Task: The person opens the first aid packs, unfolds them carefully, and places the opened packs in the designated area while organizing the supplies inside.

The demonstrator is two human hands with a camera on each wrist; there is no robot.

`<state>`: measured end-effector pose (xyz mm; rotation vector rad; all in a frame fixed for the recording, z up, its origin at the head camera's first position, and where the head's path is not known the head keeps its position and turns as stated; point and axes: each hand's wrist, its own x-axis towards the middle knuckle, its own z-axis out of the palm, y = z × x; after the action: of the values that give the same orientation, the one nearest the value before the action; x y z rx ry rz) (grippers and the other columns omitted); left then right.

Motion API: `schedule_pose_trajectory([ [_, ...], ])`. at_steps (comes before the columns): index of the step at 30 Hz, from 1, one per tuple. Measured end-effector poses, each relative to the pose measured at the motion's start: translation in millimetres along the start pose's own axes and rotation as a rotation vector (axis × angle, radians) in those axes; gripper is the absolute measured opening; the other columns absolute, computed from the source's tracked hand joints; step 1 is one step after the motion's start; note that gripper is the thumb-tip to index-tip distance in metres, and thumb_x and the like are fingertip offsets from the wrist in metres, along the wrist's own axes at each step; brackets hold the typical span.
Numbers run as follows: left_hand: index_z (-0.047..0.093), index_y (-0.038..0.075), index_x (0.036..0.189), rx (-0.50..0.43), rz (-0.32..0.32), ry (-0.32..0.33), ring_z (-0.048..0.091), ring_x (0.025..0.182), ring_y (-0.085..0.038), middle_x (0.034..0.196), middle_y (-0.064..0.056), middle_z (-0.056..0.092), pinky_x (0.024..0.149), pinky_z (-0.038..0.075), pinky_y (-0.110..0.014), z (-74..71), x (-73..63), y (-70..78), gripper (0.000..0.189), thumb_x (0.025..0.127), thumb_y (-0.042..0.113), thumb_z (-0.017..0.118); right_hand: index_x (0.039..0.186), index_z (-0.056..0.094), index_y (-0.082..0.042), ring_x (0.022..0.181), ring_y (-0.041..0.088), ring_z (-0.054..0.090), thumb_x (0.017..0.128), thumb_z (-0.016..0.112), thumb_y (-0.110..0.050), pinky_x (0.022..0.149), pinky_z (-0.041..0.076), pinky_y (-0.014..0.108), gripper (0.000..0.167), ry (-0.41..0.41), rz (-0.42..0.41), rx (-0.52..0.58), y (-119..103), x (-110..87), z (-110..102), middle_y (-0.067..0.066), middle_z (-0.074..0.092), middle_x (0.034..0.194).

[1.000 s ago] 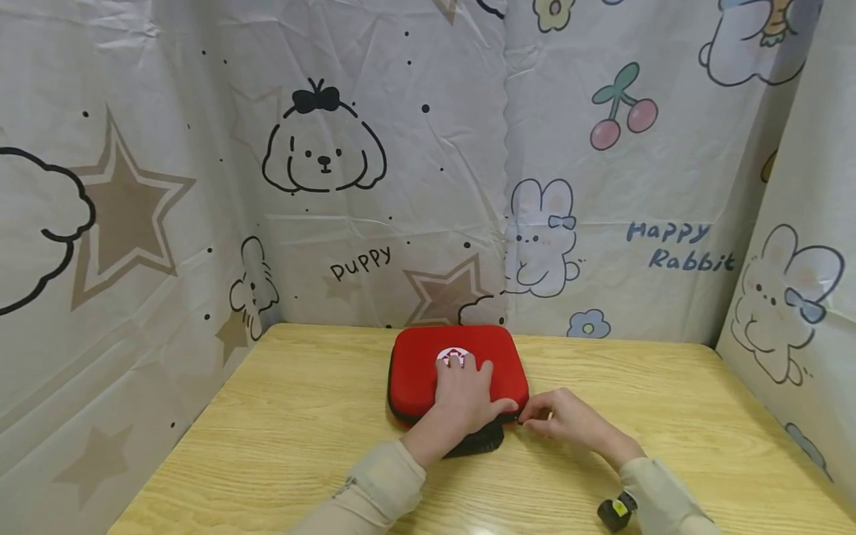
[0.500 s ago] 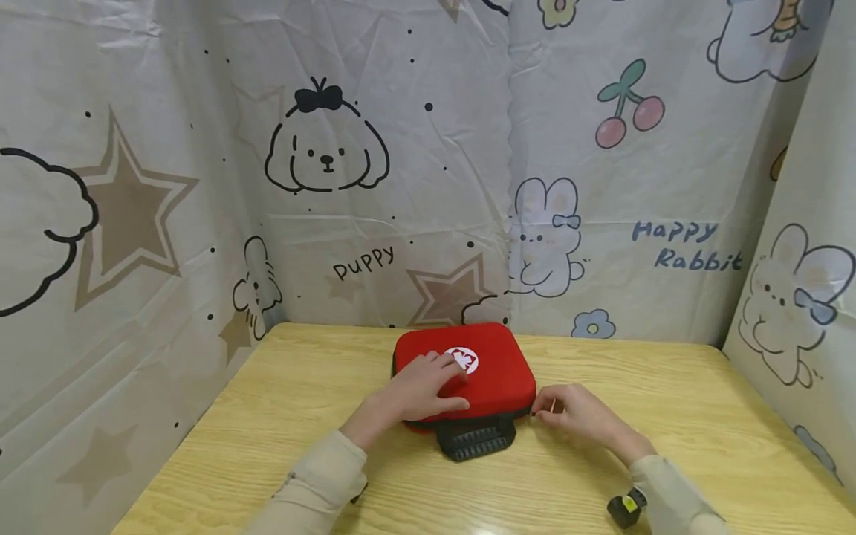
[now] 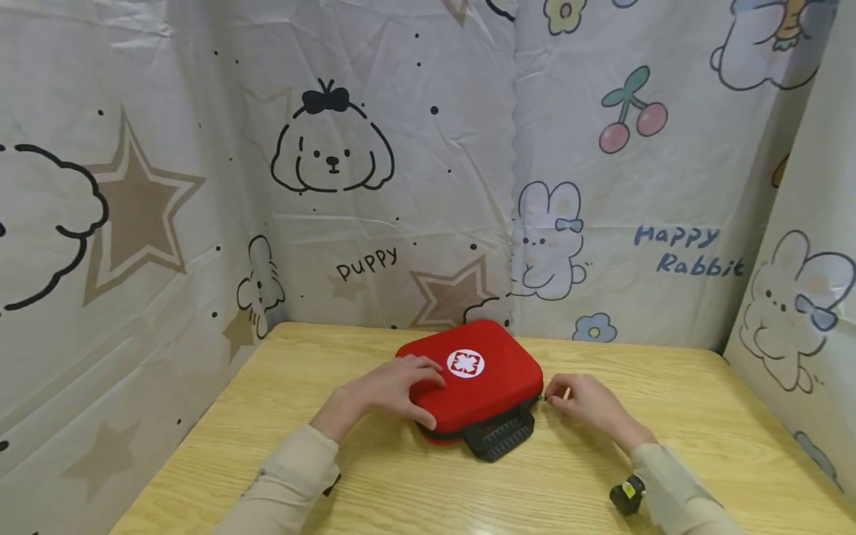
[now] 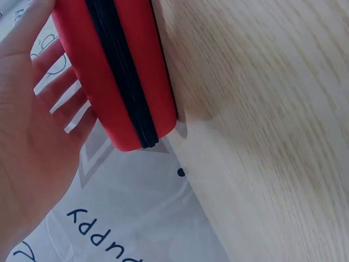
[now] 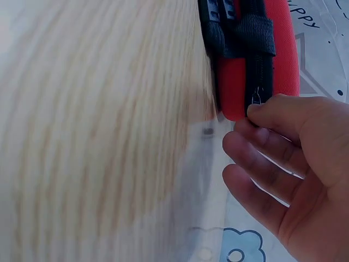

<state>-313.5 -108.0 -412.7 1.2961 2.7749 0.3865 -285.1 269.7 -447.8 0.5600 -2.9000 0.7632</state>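
A red zippered first-aid case (image 3: 491, 383) with a white round emblem lies on the wooden table, turned at an angle. Its black carry handle (image 3: 503, 440) points toward me. My left hand (image 3: 394, 388) rests on the left part of the lid, fingers spread and loosely bent. In the left wrist view the fingers (image 4: 65, 98) touch the red shell beside the black zipper (image 4: 122, 71). My right hand (image 3: 588, 405) is at the case's right front corner. Its thumb and forefinger pinch the zipper pull (image 5: 256, 99), mostly hidden by the thumb in the right wrist view.
The wooden table (image 3: 669, 416) reaches back to a printed cloth curtain (image 3: 428, 186) that hangs behind and on both sides. A black wrist camera (image 3: 627, 495) sits by the right sleeve.
My left hand has slid from the middle of the lid to its left side. The case has turned, its handle swinging to the right. My right hand has shifted slightly right, still pinching the zipper pull.
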Motion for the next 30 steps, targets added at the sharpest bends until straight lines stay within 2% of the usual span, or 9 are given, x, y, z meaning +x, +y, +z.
schedule_pose_trajectory([
  [3, 0.065, 0.027, 0.126, 0.033, 0.012, 0.008, 0.047, 0.129, -0.017, 0.14, 0.004, 0.053, 0.109, 0.04, -0.038, 1.0, -0.6, 0.5, 0.064, 0.074, 0.061, 0.078, 0.09, 0.072, -0.009, 0.061, 0.004, 0.051, 0.089, 0.07, -0.012, 0.056, 0.044, 0.022, 0.004, -0.002, -0.01, 0.013, -1, -0.5, 0, -0.006, 0.063, 0.077],
  [11, 0.069, 0.029, 0.121, 0.072, -0.037, 0.039, 0.053, 0.119, -0.012, 0.128, 0.007, 0.058, 0.099, 0.047, -0.034, -0.6, 1.8, 8.3, 0.062, 0.07, 0.063, 0.08, 0.089, 0.075, -0.012, 0.064, 0.001, 0.051, 0.086, 0.072, -0.008, 0.061, 0.044, 0.022, 0.006, 0.057, -0.043, -0.044, -5, -5.0, 4, -0.007, 0.067, 0.078],
  [20, 0.07, 0.029, 0.121, 0.128, -0.06, 0.062, 0.056, 0.115, -0.009, 0.123, 0.007, 0.061, 0.092, 0.051, -0.031, 0.0, 1.3, 12.5, 0.061, 0.072, 0.064, 0.078, 0.091, 0.074, -0.007, 0.06, -0.001, 0.051, 0.087, 0.07, -0.003, 0.056, 0.045, 0.02, 0.007, 0.011, -0.076, 0.031, -13, -7.4, 6, -0.003, 0.068, 0.081],
  [26, 0.069, 0.03, 0.121, 0.177, -0.074, 0.095, 0.058, 0.11, -0.008, 0.119, 0.008, 0.062, 0.086, 0.052, -0.03, 6.1, 3.6, 21.4, 0.061, 0.073, 0.068, 0.074, 0.089, 0.073, -0.007, 0.061, -0.004, 0.051, 0.088, 0.072, -0.01, 0.057, 0.046, 0.02, 0.003, 0.009, -0.124, 0.029, -17, -6.8, 10, -0.006, 0.066, 0.077],
  [30, 0.07, 0.031, 0.119, 0.213, -0.091, 0.128, 0.059, 0.103, -0.007, 0.112, 0.008, 0.062, 0.081, 0.052, -0.029, 10.2, 7.5, 28.9, 0.061, 0.072, 0.07, 0.073, 0.088, 0.074, -0.009, 0.064, -0.002, 0.051, 0.088, 0.074, -0.014, 0.058, 0.046, 0.02, 0.005, 0.024, -0.112, 0.013, -20, -7.2, 11, -0.007, 0.066, 0.077],
])
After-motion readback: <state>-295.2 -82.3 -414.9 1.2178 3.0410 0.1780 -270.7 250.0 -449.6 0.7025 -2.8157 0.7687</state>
